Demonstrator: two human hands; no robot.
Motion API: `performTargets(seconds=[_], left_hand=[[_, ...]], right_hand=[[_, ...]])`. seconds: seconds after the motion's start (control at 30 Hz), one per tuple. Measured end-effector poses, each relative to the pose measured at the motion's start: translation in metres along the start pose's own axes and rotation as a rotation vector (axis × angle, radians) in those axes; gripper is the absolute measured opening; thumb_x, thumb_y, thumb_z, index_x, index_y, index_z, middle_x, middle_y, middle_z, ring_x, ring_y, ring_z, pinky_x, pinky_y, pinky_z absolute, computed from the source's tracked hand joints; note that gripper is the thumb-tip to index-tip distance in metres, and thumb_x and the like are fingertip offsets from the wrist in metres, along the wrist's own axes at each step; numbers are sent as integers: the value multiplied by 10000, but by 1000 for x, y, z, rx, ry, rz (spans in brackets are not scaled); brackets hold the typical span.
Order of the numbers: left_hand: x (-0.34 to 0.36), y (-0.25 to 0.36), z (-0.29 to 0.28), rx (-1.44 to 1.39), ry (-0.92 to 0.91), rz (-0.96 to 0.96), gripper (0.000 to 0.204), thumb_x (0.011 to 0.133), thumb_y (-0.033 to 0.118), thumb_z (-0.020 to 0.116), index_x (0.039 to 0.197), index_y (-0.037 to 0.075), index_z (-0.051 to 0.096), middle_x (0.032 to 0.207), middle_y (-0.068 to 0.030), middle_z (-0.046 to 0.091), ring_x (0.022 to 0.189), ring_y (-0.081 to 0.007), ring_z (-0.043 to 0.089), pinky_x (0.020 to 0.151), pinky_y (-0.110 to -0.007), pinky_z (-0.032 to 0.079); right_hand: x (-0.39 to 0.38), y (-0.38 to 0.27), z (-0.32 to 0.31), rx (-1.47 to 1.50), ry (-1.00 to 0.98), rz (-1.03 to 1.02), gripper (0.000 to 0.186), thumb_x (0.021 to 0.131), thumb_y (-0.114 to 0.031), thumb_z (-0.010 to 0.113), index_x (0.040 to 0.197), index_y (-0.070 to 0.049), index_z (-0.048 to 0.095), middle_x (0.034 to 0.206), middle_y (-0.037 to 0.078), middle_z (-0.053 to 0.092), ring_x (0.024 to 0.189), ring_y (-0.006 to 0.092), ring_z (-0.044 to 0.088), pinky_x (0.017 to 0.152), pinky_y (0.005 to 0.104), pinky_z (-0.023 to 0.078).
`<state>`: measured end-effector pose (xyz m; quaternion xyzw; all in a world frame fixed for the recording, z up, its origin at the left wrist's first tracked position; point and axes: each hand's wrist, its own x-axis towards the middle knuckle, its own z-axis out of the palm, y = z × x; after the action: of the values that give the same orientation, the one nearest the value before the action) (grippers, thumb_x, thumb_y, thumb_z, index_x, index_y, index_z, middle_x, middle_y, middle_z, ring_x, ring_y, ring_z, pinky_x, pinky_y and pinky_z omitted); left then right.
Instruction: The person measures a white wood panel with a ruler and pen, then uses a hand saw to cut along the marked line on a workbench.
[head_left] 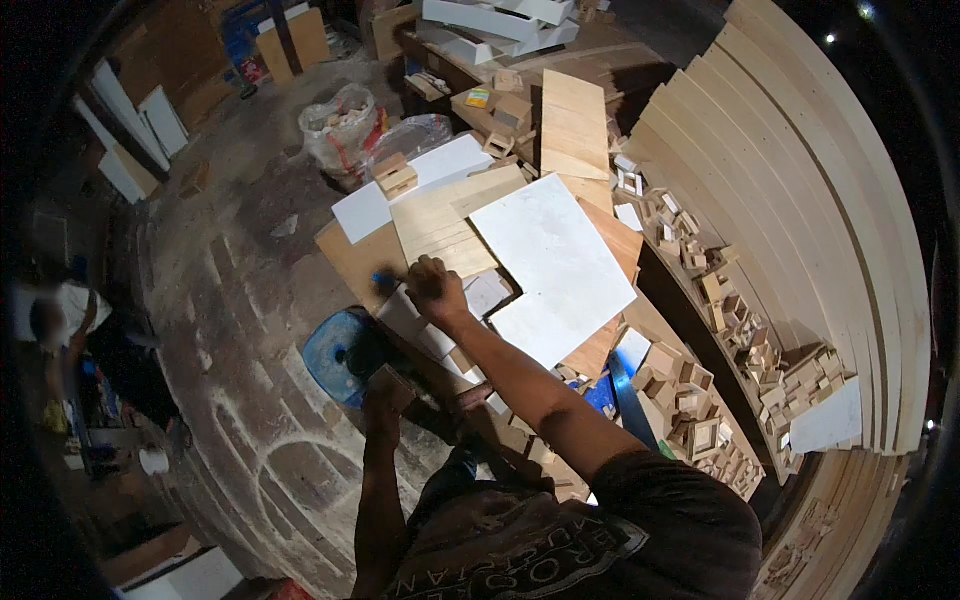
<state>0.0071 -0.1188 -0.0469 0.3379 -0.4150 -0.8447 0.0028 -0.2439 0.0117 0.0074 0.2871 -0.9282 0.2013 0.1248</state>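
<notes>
Our left grip (380,410) wraps a wooden-looking piece (393,386); our right grip (437,288) curls, contents unclear. Several small frames (691,438) look assembled; what is left, we cannot tell.

The wooden block (396,386) is brown, the large board (555,265) white, the stool (328,358) blue.

The camera rides on the head above that dark shirt (600,535), facing steeply down through a wide fisheye: shirt nearest, right hand (437,290) and left hand (384,403) farther out, floor (235,310) spreading left, tall boards (775,190) bending at the right.
</notes>
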Motion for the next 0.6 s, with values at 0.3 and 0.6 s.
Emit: performTargets(seconds=[0.3, 0.6], left_hand=[[28, -28, -23, 216, -170, 73, 619, 913, 290, 716, 1446, 99, 464, 1258, -94, 590, 1166, -259, 586, 996, -421, 516], [-16, 12, 77, 91, -385, 147, 430, 937, 157, 703, 1318, 27, 553, 1218, -80, 610, 1124, -206, 607, 951, -387, 526]], right_hand=[[-114, 187, -152, -341, 33, 950, 966, 729, -585, 789, 1462, -53, 452, 1498, 240, 438, 1413, 425, 388, 1078, 589, 408], [-139, 233, -191, -125, -175, 1020, 1039, 656, -622, 854, 1412, -41, 441, 1374, 239, 520, 1313, 426, 487, 1037, 628, 410]])
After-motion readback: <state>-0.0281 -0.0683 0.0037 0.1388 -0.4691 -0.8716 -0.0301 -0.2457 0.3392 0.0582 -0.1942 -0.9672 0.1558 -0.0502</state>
